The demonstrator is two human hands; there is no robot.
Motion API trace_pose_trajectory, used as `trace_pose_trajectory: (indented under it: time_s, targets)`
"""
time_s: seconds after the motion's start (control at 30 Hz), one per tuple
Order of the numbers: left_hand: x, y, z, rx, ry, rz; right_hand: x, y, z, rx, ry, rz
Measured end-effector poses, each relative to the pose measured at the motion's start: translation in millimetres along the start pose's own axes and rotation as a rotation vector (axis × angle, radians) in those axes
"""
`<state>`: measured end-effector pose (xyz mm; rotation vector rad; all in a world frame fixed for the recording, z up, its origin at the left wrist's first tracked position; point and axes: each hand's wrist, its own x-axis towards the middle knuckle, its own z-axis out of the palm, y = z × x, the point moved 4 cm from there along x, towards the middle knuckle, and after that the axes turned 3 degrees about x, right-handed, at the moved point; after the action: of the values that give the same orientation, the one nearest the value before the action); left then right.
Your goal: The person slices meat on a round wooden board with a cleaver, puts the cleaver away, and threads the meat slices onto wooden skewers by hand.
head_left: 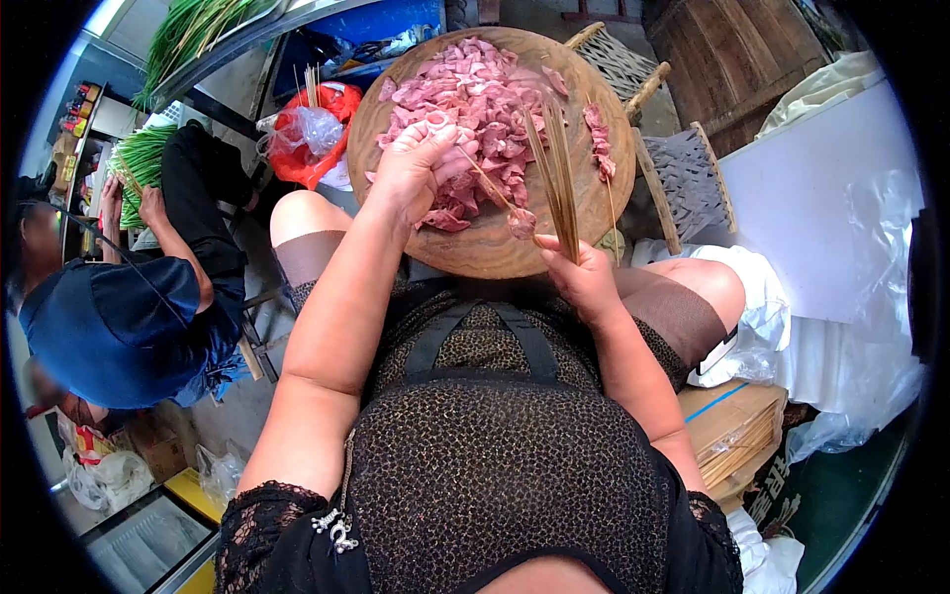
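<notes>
My left hand [418, 166] is closed over the meat pile, its fingers curled around what looks like a piece of raw meat, partly hidden by them. Close to those fingers is the upper end of a thin wooden skewer [482, 176]. A lump of meat [522, 224] sits low on that skewer, just above my right hand [584, 277]. My right hand grips the skewer's lower end together with a fanned bundle of bare skewers [560, 183] pointing away from me. Cut raw meat [485, 84] is heaped on a round wooden board [396, 84]. One loaded meat skewer [599, 139] lies at the board's right.
Woven stools [688, 183] stand right of the board, beside a white panel [821, 198]. A red plastic bag [317, 168] holding upright sticks is at the left. Another person [119, 317] sits farther left, hands on green stalks [142, 163]. Cardboard [727, 421] lies at lower right.
</notes>
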<state>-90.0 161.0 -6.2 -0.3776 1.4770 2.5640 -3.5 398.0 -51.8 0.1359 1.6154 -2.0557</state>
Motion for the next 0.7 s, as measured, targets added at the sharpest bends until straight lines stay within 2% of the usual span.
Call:
trace_pose_trajectory:
  time_s: [0.3, 0.4, 0.47, 0.7]
  targets:
    - [0.8, -3.3, 5.7, 0.055, 0.003, -0.019, -5.7, -3.0, 7.6, 0.035, 0.019, 0.003]
    - [0.3, -1.1, 7.2, 0.039, -0.080, -0.017, -3.0, 0.8, 5.1, 0.099, 0.039, -0.021]
    - [-1.8, 1.0, 9.9, -0.164, -0.129, -0.094, -1.0, 2.9, 4.0, 0.104, 0.029, -0.026]
    - [2.0, -1.0, 7.0, -0.104, -0.060, -0.051, -3.3, -1.5, 6.4, 0.113, 0.016, 0.007]
